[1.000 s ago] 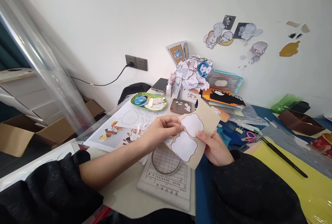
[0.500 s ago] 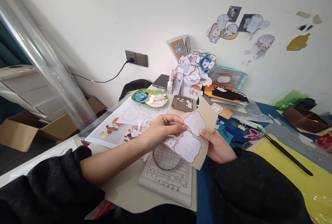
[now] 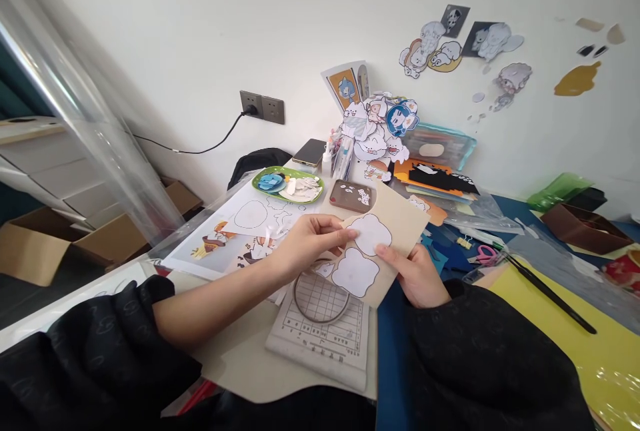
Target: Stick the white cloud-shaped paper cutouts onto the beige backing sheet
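A beige sheet of paper (image 3: 400, 218) is held up between my two hands. Two white cloud-shaped paper cutouts, an upper one (image 3: 371, 234) and a lower one (image 3: 355, 272), lie against its face. My left hand (image 3: 320, 238) pinches the upper cutout and the sheet at their left edge. With the thumb on the upper cutout's right side, my right hand (image 3: 415, 268) grips the sheet from behind, its other fingers mostly hidden. Below my left hand shows a small white paper piece (image 3: 324, 268). Beneath the sheet, a round ring (image 3: 320, 320) rests on a printed form pad (image 3: 320, 358).
A green tray (image 3: 259, 179) holds blue and white paper pieces. Nearby are a brown tray (image 3: 345, 194), printed drawings (image 3: 200, 254) and a phone (image 3: 310, 151). To the right lie pink scissors (image 3: 485, 254), black tweezers (image 3: 550, 294) and a yellow sheet (image 3: 525, 331).
The beige sheet has turned slightly and now faces me more squarely. Both hands still hold it, and my right thumb has shifted left on the upper cutout.
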### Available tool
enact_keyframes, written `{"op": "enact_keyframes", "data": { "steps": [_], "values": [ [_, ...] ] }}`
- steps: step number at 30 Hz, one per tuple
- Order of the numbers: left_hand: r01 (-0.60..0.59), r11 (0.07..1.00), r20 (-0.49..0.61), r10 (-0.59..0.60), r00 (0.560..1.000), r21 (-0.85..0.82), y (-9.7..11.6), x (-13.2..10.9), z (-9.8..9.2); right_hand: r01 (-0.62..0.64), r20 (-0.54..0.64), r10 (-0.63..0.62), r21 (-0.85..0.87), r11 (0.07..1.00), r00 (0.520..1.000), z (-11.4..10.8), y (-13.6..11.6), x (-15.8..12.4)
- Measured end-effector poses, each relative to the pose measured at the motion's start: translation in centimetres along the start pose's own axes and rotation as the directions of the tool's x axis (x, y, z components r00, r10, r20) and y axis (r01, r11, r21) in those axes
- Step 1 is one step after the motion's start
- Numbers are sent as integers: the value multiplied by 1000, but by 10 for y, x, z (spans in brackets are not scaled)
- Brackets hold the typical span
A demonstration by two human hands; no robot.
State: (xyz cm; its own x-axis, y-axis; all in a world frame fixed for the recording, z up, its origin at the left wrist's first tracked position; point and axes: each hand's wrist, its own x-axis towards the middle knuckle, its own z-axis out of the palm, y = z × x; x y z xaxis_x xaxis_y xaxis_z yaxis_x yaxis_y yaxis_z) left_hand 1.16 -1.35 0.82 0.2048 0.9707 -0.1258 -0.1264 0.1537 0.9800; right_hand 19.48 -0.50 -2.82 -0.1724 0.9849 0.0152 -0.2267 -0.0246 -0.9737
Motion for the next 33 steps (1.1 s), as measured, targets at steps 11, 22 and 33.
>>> {"op": "enact_keyframes", "data": {
  "steps": [11,22,33],
  "values": [
    [24,999,33,-25,999,24,-3,1,-1,180,178,-152,-153,972,972,6,-4,-4],
    [48,998,25,-47,999,-47,-6,3,-3,82,197,-45,-185,979,979,6,-6,-7],
    [55,997,28,-53,998,-45,-7,7,-4,-17,124,43,-204,979,991,3,-7,-7]
  ]
}}
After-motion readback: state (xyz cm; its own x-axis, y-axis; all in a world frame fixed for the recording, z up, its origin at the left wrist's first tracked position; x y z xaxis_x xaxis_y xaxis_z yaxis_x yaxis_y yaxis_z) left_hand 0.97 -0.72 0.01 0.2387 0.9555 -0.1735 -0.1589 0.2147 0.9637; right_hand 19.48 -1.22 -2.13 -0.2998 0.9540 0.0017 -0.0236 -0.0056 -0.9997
